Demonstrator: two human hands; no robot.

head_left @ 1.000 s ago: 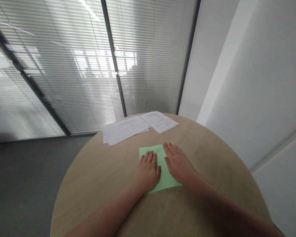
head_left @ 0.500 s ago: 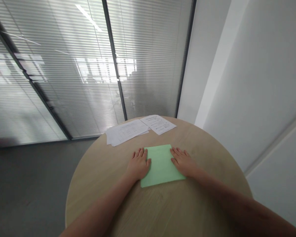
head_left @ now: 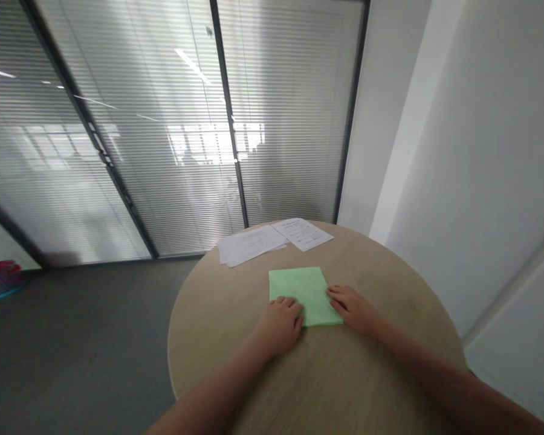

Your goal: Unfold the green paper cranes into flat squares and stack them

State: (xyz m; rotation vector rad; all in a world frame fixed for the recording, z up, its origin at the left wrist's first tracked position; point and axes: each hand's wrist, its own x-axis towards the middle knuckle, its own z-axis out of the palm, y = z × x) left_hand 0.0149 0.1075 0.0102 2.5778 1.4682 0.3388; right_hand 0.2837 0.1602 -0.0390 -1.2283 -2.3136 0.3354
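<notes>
A light green folded cloth [head_left: 299, 284], flat and four-sided, lies on the round wooden table [head_left: 222, 302]. My left hand [head_left: 281, 321] rests palm down over its near left part, fingers on top and slightly bent, covering that corner. At the right edge is my right hand [head_left: 351, 308], palm down, with its stretched fingers touching the cloth's border. Neither hand lifts the cloth.
White printed sheets [head_left: 254, 243] and another printed page [head_left: 303, 234] lie at the table's far side. A glass partition with blinds [head_left: 294, 151] stands beyond. A white wall [head_left: 480, 181] is close on the right. A pink and blue basket [head_left: 0, 281] sits on the floor.
My left hand has moved from the cloth's left edge to its near left corner. My right hand has slid slightly down the right edge. The view has turned a little left.
</notes>
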